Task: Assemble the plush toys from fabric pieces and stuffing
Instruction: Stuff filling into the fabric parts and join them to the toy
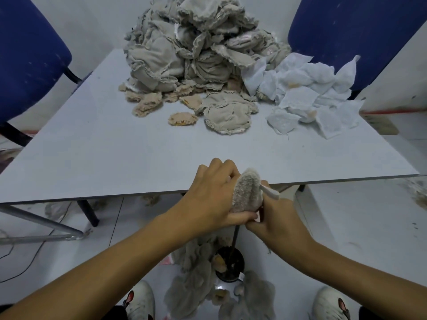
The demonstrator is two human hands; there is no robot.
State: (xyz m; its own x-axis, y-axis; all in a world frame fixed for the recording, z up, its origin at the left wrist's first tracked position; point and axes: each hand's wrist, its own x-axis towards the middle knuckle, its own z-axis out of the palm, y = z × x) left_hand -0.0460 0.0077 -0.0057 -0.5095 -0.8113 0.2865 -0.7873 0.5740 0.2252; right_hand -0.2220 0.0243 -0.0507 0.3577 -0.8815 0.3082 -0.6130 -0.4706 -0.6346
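From the head view, my left hand [211, 195] is wrapped around a small plush piece [247, 192], fingers curled over its far side and thumb tucked under it. My right hand [275, 218] grips from below and to the right, fingers closed around the base of the piece and what looks like a thin dark rod [235, 236] running down from under it to a round black stand [230, 264] on the floor. A white tag [271, 192] sticks out just right of the piece, against my right fingers. The piece sits between both hands, just over the near table edge.

I judge I am turning or stuffing this one piece on the rod, and the job is far from over. Well beyond my fingertips lies a big heap of grey fabric pieces [196, 47], untouched, with smaller tan pieces [182, 118] at its near foot and a spread of white pouches [312, 95] to the far right. Below my wrists, on the floor around the stand, lie fluffy grey pieces [191, 289] that seem already worked.

The table [104, 146] is pale grey and smooth. Blue chairs [27, 58] stand at both far corners, the floor is light tile, and a cable [27, 264] trails off to my left. My white shoes [141, 301] show at the bottom.
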